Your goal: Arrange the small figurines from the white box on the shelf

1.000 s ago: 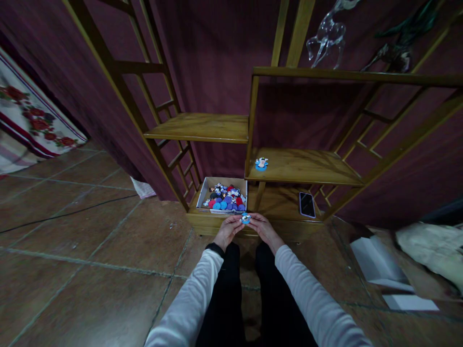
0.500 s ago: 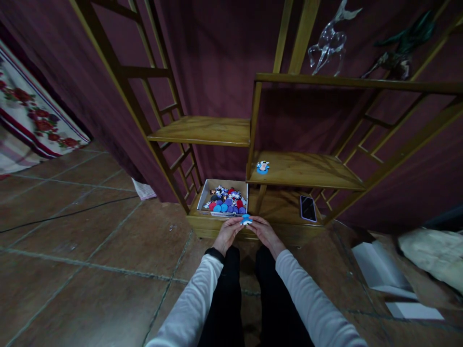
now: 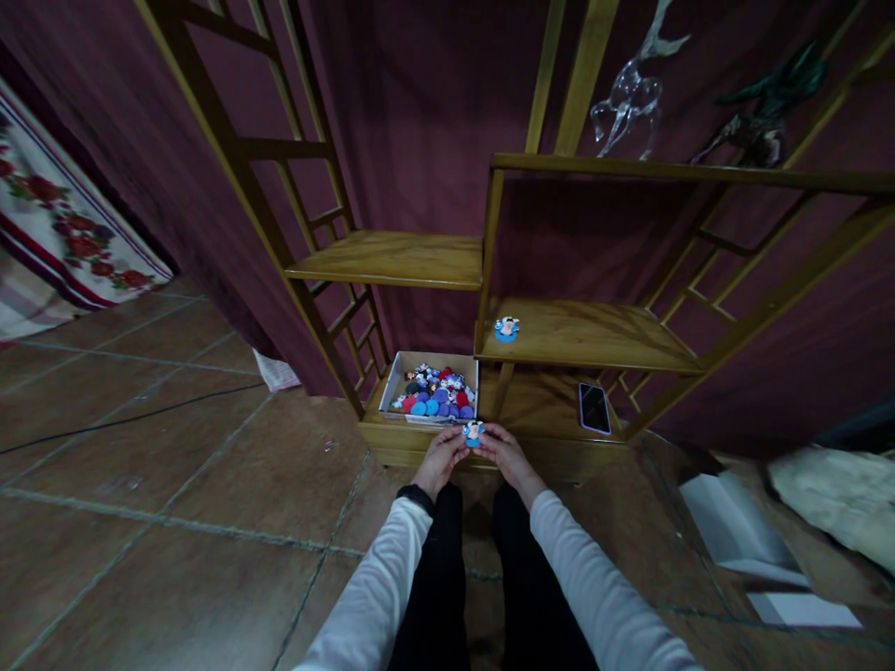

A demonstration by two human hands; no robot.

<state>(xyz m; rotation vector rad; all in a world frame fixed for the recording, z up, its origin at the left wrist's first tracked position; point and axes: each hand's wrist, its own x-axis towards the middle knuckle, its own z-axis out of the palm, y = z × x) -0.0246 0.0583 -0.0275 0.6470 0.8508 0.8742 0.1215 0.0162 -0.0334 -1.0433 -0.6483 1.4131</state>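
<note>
Between my left hand (image 3: 442, 458) and my right hand (image 3: 509, 453) is a small toy figurine (image 3: 474, 431) with a blue round base. Fingertips of both hands pinch it from either side, just in front of the shelf unit's low bottom ledge. It is upright, its white and dark top above the base. Behind it stands an open cardboard box (image 3: 392, 384) holding many similar figurines with red, blue and purple round bases. A like figurine (image 3: 506, 329) on a blue base stands at the left end of the middle shelf (image 3: 594, 335).
A phone (image 3: 594, 408) lies on the bottom ledge at right. A clear glass deer (image 3: 633, 98) and a dark green statue (image 3: 769, 107) stand on the upper shelf. White card pieces (image 3: 741, 527) and a pale bundle (image 3: 839, 494) are on the floor at right. A black cable (image 3: 132, 410) crosses the tiles.
The figurine in my hands has turned from base-up or tilted to upright, so its top and base now show. The view has shifted slightly.
</note>
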